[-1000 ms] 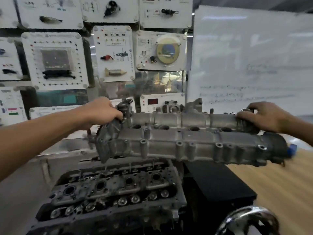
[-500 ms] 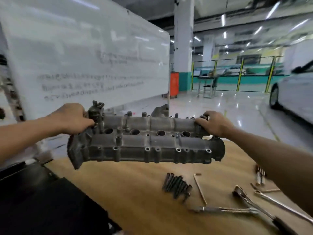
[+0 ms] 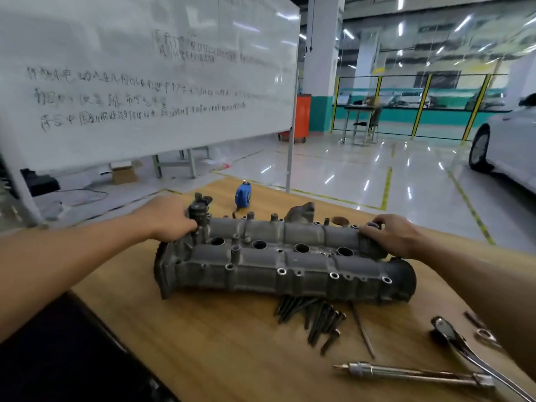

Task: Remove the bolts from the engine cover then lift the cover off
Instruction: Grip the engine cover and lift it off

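Bright, even light falls from ceiling strip lamps [image 3: 464,23] — their streaks glare off the glossy floor [image 3: 348,169] and wash pale patches across the whiteboard [image 3: 145,82], whose writing is blurred. Shadows on the wooden table [image 3: 232,343] are soft, darkest just under the engine cover [image 3: 290,274]. Wide-angle distortion bows the edges, the lower left corner is dim, and the ratchet [image 3: 464,349] at lower right is smeared

Whiteboard [image 3: 145,82] writing blurred, bolts [image 3: 317,322] partly hidden by engine cover [image 3: 290,274], ratchet [image 3: 470,355] cut off at edge
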Available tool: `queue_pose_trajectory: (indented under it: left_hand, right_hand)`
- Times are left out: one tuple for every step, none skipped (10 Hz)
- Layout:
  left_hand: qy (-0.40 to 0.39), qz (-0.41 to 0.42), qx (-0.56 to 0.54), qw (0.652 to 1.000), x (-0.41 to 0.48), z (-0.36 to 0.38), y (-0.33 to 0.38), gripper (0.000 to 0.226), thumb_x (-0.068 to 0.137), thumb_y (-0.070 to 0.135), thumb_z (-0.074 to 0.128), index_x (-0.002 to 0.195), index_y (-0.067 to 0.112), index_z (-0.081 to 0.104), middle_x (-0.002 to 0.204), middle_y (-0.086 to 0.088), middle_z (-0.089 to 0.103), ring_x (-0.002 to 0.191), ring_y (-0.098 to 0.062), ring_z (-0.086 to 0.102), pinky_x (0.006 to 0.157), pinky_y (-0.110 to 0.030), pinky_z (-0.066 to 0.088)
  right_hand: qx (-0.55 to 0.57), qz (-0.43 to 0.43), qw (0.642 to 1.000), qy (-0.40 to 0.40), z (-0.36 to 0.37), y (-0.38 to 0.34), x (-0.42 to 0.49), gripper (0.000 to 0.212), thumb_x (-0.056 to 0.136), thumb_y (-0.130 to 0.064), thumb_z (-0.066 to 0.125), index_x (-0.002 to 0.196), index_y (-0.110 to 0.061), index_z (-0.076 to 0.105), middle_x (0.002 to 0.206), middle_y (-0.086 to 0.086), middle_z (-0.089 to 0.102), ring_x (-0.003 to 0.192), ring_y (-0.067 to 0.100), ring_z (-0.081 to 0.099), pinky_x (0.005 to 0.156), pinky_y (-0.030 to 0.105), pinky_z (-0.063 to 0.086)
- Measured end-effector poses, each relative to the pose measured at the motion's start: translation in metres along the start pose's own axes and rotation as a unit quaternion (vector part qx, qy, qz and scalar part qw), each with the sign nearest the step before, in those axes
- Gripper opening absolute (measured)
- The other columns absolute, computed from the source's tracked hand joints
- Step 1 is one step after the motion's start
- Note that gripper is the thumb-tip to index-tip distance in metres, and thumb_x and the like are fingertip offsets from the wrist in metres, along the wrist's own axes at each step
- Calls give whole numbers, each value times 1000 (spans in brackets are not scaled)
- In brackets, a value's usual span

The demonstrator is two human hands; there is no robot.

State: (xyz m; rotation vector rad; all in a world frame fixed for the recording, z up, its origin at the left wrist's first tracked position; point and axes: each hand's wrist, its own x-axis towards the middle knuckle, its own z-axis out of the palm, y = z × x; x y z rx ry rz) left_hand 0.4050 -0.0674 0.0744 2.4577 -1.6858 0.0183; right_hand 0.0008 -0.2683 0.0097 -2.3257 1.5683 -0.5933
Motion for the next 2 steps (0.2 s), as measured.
queue_pose_trajectory:
  left_hand:
    - [8,-5,-18,1000,1,7,1,51,88,26,63,48,14,35,47,-4,32,46,-19,31,48,-32,21]
    - [17,-11,-61,998,-12,6,1,49,90,27,63,52,13,36,50,-6,34,48,-21,32,53,-32,24]
  right_hand:
    - [14,-12,1000,-1,13,4,-1,34,90,-50,59,83,-17,63,83,7,65,76,18,58,60,31,41]
    - [-78,30,994,-71,-2,-9,0,54,94,-63,42,109,-15,60,112,15,64,94,25,57,78,36,45]
